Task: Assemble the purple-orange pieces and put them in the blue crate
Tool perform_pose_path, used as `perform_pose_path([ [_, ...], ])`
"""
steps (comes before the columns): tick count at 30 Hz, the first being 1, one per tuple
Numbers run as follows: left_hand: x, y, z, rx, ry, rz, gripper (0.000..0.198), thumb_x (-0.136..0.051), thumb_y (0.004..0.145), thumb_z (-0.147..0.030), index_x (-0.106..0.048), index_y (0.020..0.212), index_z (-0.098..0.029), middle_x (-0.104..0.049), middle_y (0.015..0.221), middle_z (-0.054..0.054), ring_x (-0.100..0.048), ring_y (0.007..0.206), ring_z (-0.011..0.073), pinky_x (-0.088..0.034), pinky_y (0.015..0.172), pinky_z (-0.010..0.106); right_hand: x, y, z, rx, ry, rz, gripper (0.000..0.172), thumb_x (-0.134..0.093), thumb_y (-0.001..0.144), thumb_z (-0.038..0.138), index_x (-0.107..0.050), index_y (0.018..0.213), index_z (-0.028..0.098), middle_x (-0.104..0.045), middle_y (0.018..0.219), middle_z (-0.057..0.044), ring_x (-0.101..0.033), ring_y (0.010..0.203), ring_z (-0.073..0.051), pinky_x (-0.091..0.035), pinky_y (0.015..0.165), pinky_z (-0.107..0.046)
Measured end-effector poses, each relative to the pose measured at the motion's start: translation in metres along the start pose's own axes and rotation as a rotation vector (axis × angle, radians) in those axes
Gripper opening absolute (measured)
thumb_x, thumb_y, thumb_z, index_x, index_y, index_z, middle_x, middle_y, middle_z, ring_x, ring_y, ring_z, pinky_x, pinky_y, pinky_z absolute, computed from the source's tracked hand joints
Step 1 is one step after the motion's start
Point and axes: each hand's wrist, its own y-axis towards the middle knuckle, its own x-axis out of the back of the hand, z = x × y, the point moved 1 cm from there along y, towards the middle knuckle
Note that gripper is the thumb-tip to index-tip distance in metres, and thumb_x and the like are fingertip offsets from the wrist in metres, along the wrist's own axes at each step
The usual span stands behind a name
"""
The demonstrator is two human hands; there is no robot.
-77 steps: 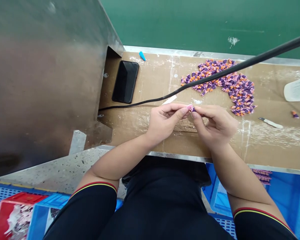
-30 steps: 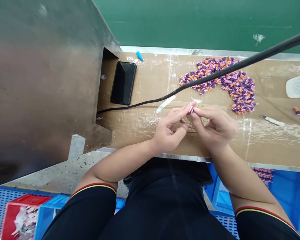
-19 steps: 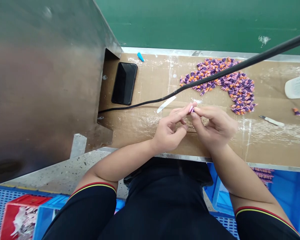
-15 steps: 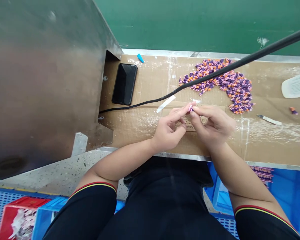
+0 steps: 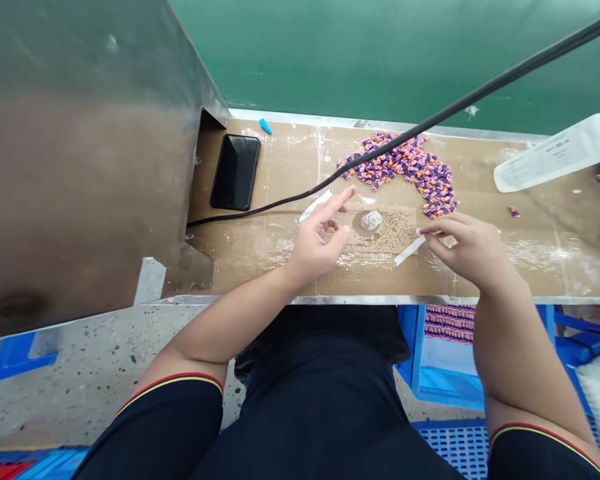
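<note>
My left hand [image 5: 320,239] is held over the cardboard with its index finger stretched out and the thumb apart, holding nothing. Pinched between the thumb and fingers of my right hand [image 5: 467,250] is a small pink piece [image 5: 420,232], mostly hidden. A white strip [image 5: 409,252] reaches out just below those fingertips; whether they touch it I cannot tell. Between the hands, a glossy whitish blob [image 5: 371,221] sits on a spotted, wet-looking cardboard patch [image 5: 397,243]. Behind them spreads a pile of small purple, orange and pink pieces [image 5: 433,180].
A metal housing [image 5: 90,153] stands at the left, beside a phone [image 5: 235,172] and a blue tip [image 5: 265,126]. A black cable [image 5: 300,195] crosses above the work. At the right are a white bottle [image 5: 555,153] and a single piece [image 5: 514,211]. A blue crate [image 5: 447,383] stands below.
My hands have parted: the right moved away to the right with the small piece, the left stayed near the middle. The blob between them is uncovered. The view has shifted to the right.
</note>
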Motion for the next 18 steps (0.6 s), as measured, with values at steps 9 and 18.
perform_pose_path([
  [9, 0.004, 0.001, 0.010, -0.012, 0.038, -0.083, 0.051, -0.069, 0.100, -0.024, -0.073, 0.150, -0.029, -0.074, 0.152, 0.010, -0.071, 0.116, 0.0201, -0.062, 0.086, 0.030, -0.003, -0.055, -0.026, -0.125, -0.127, 0.125, 0.024, -0.063, 0.094, 0.020, -0.081, 0.108, 0.024, -0.082, 0.106, -0.011, -0.075, 0.084, -0.024, -0.059, 0.077, -0.037],
  [18, 0.016, 0.000, -0.004, 0.024, 0.010, -0.151, 0.036, -0.084, 0.099, -0.048, -0.080, 0.133, -0.038, -0.081, 0.133, -0.001, -0.070, 0.107, 0.0218, -0.062, 0.092, 0.044, -0.024, -0.088, -0.015, -0.386, 0.235, -0.258, 0.020, -0.073, 0.098, 0.042, -0.080, 0.101, 0.024, -0.084, 0.117, -0.012, -0.080, 0.106, -0.028, -0.067, 0.095, -0.049],
])
